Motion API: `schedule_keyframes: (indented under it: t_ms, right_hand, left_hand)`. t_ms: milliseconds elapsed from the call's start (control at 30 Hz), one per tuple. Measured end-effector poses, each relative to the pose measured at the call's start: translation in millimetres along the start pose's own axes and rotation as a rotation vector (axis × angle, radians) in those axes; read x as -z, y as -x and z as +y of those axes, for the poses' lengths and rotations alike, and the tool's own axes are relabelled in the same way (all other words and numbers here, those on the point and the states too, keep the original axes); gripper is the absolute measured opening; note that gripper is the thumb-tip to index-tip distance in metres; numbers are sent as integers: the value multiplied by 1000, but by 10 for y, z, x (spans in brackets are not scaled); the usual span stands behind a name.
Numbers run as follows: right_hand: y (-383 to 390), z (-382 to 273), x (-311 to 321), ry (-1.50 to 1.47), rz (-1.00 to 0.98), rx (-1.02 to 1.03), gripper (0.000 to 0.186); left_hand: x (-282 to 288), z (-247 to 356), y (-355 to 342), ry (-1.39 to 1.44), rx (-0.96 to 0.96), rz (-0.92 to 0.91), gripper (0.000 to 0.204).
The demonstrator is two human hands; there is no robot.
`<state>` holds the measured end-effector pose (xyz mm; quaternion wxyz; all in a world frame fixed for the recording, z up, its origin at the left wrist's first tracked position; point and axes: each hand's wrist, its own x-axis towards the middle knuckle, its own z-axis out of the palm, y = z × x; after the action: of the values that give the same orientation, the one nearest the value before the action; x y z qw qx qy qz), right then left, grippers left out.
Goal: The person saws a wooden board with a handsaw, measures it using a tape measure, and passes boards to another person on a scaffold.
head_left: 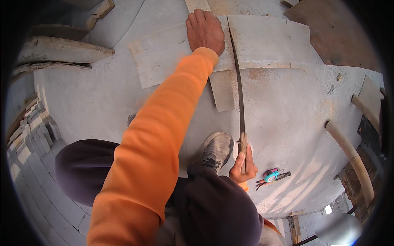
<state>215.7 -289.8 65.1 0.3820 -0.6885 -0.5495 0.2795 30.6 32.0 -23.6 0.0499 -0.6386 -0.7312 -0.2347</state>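
Observation:
A thin grey board [160, 53] lies flat in front of me, crossed by a long dark saw blade. My left hand [205, 33], in an orange sleeve, presses on it just left of the blade, with fingers bent at its far edge. To the right of the blade lies the other part of the board [271, 43]. Low in the picture, my right hand [243, 166] is closed round the wooden handle of the handsaw [240, 96], whose blade points away from me. Whether the two board parts still join under the blade cannot be told.
Below the board sticks out a narrow wooden strip [223, 92]. My shoe [217, 151] is close to the saw handle. A teal tape measure [271, 175] and a dark pincer-like tool [284, 176] lie at right. Wood pieces [61, 50], a brown sheet [340, 33] and a curved pole [353, 158] lie around.

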Motion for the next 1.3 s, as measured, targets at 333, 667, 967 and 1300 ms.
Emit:
schedule_keyframes:
  t_ms: [333, 667, 967, 1300]
  right_hand:
    - [-1219, -284, -730, -85, 51, -65, 31]
    - [-1079, -194, -652, -83, 51, -72, 31]
    - [137, 102, 22, -3, 0, -134, 36]
    - [-863, -155, -530, -60, 4, -93, 31]
  left_hand:
    - [-35, 23, 63, -26, 22, -68, 14]
    - [-18, 20, -24, -33, -16, -6, 15]
    - [8, -27, -49, -35, -10, 1, 15]
    - [-19, -4, 132, -87, 7, -68, 18]
